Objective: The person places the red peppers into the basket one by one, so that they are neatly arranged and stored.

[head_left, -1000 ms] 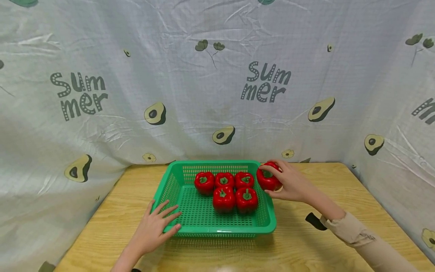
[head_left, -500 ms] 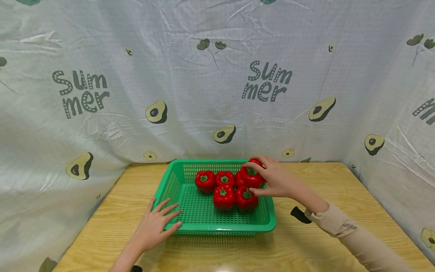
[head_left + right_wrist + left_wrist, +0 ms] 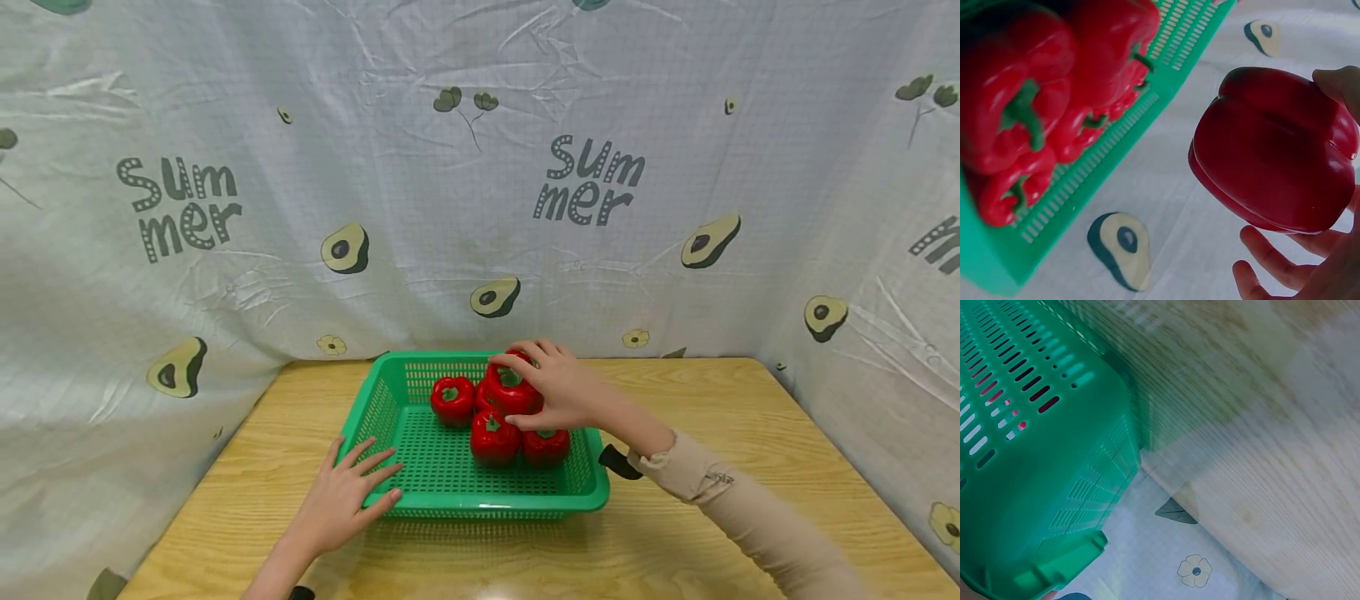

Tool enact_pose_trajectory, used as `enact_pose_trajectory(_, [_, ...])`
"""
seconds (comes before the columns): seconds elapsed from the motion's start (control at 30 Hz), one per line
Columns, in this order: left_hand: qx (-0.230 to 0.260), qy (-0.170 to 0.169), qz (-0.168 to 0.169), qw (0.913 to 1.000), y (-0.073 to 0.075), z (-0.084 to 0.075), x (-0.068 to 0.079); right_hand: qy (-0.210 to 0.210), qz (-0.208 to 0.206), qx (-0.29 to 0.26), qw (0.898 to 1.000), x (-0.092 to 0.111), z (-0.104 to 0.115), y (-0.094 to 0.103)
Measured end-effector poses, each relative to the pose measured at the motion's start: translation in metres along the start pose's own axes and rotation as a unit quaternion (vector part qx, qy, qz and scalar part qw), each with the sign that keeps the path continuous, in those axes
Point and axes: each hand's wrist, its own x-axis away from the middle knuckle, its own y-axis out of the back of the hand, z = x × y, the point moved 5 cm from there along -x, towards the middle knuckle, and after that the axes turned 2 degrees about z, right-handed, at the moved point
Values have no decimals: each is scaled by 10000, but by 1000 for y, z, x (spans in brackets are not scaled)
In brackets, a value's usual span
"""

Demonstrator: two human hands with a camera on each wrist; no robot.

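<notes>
My right hand [image 3: 566, 387] grips a red bell pepper [image 3: 510, 385] between thumb and fingers, above the green basket [image 3: 487, 502]. In the right wrist view the held bell pepper [image 3: 1272, 150] hangs apart from those inside. Several other red bell peppers stand stem up in the basket, among them one at the back left [image 3: 452, 402] and one at the front [image 3: 493, 446]; the hand and held pepper partly hide others. My left hand [image 3: 337, 504] rests on the basket's front left corner with its fingers spread. The left wrist view shows mostly the basket's slotted outside [image 3: 1029, 475].
The basket stands on a wooden table [image 3: 675, 533]. Behind and beside the table hangs a pale curtain [image 3: 420, 208] printed with avocados and lettering. The left part of the basket floor [image 3: 427, 454] shows its green grid.
My right hand has carried the held bell pepper leftward, from over the basket's right rim to above the back row of peppers. My left hand has stayed at the corner.
</notes>
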Motion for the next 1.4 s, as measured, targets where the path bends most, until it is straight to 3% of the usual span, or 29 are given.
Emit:
enact_pose_trajectory(0.43, [-38,-9,-20,10000,1,0,0,214,10,-176,9996,-32,20,-19])
enact_pose_trajectory(1.0, [343,189,-223,9990,2,3,1,319,1059,-625,9919,-57,40,-61])
enact_pose_trajectory(1.23, [898,303,-68,9955,7,7,-1,548,1472,-184,9874,-62,49,-76])
enact_pose_trajectory(1.4, [580,355,-62,9977,9,9,-3,674,1673,-25,9836,-63,52,-87])
